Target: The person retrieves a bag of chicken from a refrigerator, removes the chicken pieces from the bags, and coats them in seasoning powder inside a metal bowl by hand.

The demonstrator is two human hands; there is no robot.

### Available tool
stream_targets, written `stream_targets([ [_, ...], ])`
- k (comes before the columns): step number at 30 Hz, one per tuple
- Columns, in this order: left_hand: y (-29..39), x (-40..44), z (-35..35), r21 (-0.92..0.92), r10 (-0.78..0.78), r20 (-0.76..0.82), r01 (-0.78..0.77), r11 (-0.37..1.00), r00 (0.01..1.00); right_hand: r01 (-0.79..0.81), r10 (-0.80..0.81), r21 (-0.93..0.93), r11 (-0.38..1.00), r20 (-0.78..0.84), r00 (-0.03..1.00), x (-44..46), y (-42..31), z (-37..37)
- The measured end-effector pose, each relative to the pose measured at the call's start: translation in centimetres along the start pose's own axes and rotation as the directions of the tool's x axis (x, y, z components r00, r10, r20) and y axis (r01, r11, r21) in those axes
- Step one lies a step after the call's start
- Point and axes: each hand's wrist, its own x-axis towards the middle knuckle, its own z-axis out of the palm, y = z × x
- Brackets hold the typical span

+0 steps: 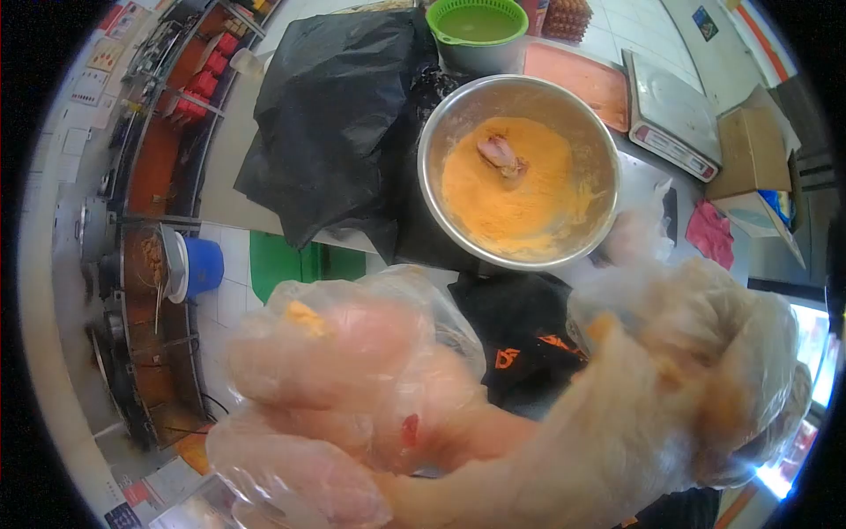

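Observation:
My left hand [352, 379] is close to the camera, inside a loose clear plastic glove. Its blurred fingers reach toward the left and look apart, with orange coating stuck to the plastic and a small red spot showing. At the right, my right hand [696, 361] is wrapped in crumpled, stained plastic, which hides its fingers. Beyond both hands stands a steel bowl [429, 189] of orange-yellow breading flour [529, 207]. A raw chicken piece [500, 154] lies partly coated in that flour, touched by neither hand.
A black plastic bag [326, 115] covers the table left of the bowl. Behind are a green colander [476, 25] and a pink tray [577, 79]. A weighing scale [674, 115], cardboard box [749, 154] and pink cloth [710, 234] lie right. A blue bucket [204, 266] stands left.

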Motion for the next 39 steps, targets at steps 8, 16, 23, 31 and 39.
stream_targets([
  [8,-0.6,-0.7,-0.8,0.026,-0.007,-0.004,0.007,1.0,1.0,-0.011,0.011,0.002,1.0,0.008,1.0,0.6,-0.1,0.8],
  [16,-2.7,-1.6,2.5,0.168,-0.397,0.01,0.39,0.905,0.918,-0.094,0.047,-0.243,0.965,-0.189,0.981,2.7,3.1,2.6],
  [23,-4.5,-5.3,9.2,-0.534,-0.805,-0.19,0.63,0.565,0.561,-0.278,0.203,-0.331,0.901,-0.245,0.948,1.8,6.8,4.0],
  [31,-4.3,-5.7,9.0,-0.504,-0.81,0.037,0.711,0.49,0.585,-0.711,0.704,-0.029,0.702,0.177,0.688,4.1,5.1,1.6],
  [39,-8.0,-7.9,9.6,-0.003,-0.587,0.028,0.588,0.809,0.809,-0.594,0.687,0.435,0.677,-0.084,0.722,1.4,10.4,3.6],
])
